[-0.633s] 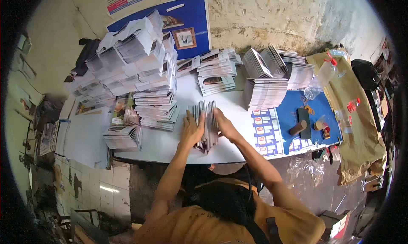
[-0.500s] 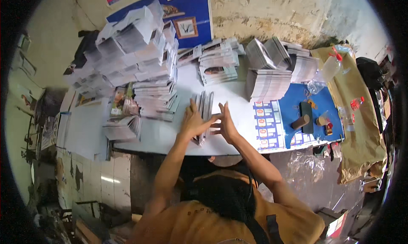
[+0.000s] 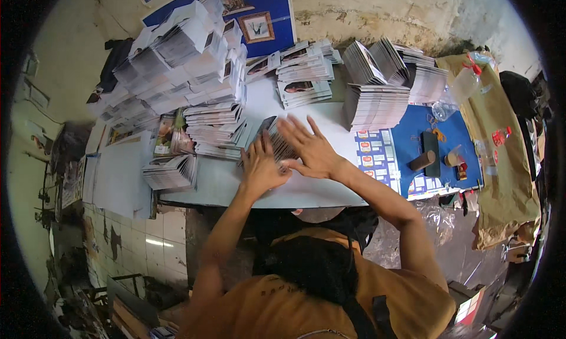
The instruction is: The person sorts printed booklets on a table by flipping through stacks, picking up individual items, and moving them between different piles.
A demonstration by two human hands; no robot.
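White table [image 3: 236, 177] carries booklet stacks [image 3: 206, 97] at left and back, more stacks [image 3: 377, 106] at right. A booklet bundle [image 3: 276, 141] sits mid-table; blue sheet [image 3: 413, 132] with a black block [image 3: 430, 153] and brown cylinder [image 3: 422, 161] covers the right end.

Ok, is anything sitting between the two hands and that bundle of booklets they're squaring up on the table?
Nothing visible does. The left hand and the right hand both lie flat against the bundle of booklets on the white table. The nearest pile of booklets sits to the left, apart from the hands.
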